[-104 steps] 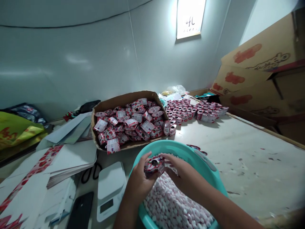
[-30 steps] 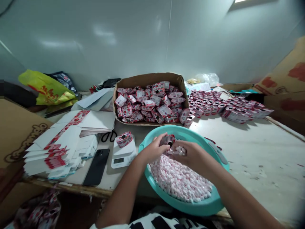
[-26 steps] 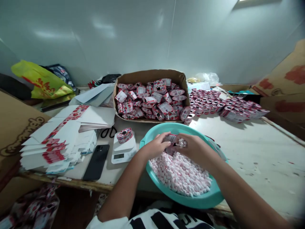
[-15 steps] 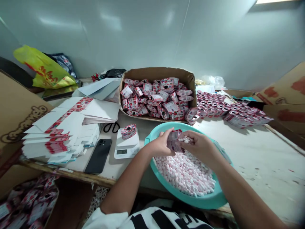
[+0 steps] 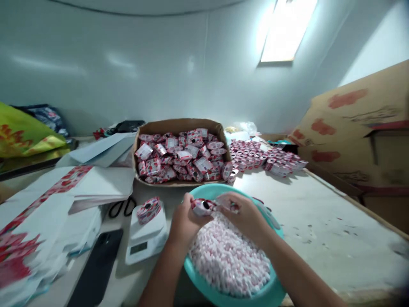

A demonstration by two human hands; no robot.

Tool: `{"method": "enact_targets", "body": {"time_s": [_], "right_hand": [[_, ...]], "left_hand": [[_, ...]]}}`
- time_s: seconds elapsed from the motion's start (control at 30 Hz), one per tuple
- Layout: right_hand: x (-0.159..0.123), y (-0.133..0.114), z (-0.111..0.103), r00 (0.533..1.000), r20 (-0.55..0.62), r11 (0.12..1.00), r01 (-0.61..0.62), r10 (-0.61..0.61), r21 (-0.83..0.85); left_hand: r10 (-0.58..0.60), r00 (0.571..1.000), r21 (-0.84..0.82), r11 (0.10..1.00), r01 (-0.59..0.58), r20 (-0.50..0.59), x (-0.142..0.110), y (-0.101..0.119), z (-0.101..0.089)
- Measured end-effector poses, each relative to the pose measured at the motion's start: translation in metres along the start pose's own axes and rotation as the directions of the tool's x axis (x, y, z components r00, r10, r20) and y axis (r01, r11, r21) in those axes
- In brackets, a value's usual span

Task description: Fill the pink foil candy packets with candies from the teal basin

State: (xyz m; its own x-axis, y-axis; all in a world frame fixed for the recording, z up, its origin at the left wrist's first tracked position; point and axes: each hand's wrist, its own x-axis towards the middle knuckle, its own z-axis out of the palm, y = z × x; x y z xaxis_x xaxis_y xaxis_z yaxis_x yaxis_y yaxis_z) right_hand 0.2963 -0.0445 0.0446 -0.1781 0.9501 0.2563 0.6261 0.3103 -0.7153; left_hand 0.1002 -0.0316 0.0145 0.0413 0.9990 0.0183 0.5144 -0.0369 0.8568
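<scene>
At lower centre, the left hand [image 5: 182, 221] and right hand [image 5: 243, 215] clamp one small box [image 5: 202, 207] over the candy basin [image 5: 275, 294], catching spills.

I see a pale worktable [image 5: 322, 213]. On it, at six o'clock, sits a teal basin [image 5: 271, 294]; at twelve, a cardboard tray [image 5: 179, 126]; at one, loose red-and-white packets [image 5: 265, 155]; at eight, a white scale [image 5: 145, 238] and black phone [image 5: 96, 268]; at nine, flat white cartons [image 5: 47, 213].
</scene>
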Motion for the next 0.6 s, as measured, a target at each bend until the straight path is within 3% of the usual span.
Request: {"method": "enact_targets", "body": {"time_s": [0.07, 0.13, 0.23, 0.33, 0.43, 0.53, 0.6], "right_hand": [[-0.006, 0.004, -0.011, 0.999, 0.039, 0.998, -0.011, 0.014, -0.059], [-0.018, 0.014, -0.017, 0.98, 0.198, 0.99, -0.007, 0.035, -0.14], [-0.041, 0.042, -0.005, 0.892, 0.443, 0.96, 0.039, 0.092, -0.278], [-0.058, 0.082, 0.031, 0.854, 0.507, 0.883, 0.148, 0.113, -0.446], [-0.063, 0.111, 0.066, 0.892, 0.449, 0.775, 0.245, 0.056, -0.582], [-0.059, 0.118, 0.081, 0.896, 0.445, 0.766, 0.284, 0.003, -0.577], [-0.058, 0.114, 0.081, 0.875, 0.484, 0.779, 0.282, 0.03, -0.56]], "left_hand": [[-0.01, 1.0, 0.045, 0.999, 0.012, -0.028, 0.001, -0.001, -0.001], [0.054, 0.998, 0.158, 0.986, -0.05, -0.023, 0.003, -0.004, -0.001], [0.085, 0.996, 0.208, 0.974, -0.09, 0.033, 0.007, -0.008, 0.003], [0.064, 0.996, 0.197, 0.978, -0.076, 0.065, 0.012, -0.012, 0.008], [0.056, 0.996, 0.192, 0.979, -0.068, 0.067, 0.014, -0.016, 0.011], [0.071, 0.994, 0.209, 0.974, -0.087, 0.085, 0.015, -0.02, 0.011], [0.085, 0.991, 0.224, 0.969, -0.106, 0.102, 0.015, -0.022, 0.011]]}}
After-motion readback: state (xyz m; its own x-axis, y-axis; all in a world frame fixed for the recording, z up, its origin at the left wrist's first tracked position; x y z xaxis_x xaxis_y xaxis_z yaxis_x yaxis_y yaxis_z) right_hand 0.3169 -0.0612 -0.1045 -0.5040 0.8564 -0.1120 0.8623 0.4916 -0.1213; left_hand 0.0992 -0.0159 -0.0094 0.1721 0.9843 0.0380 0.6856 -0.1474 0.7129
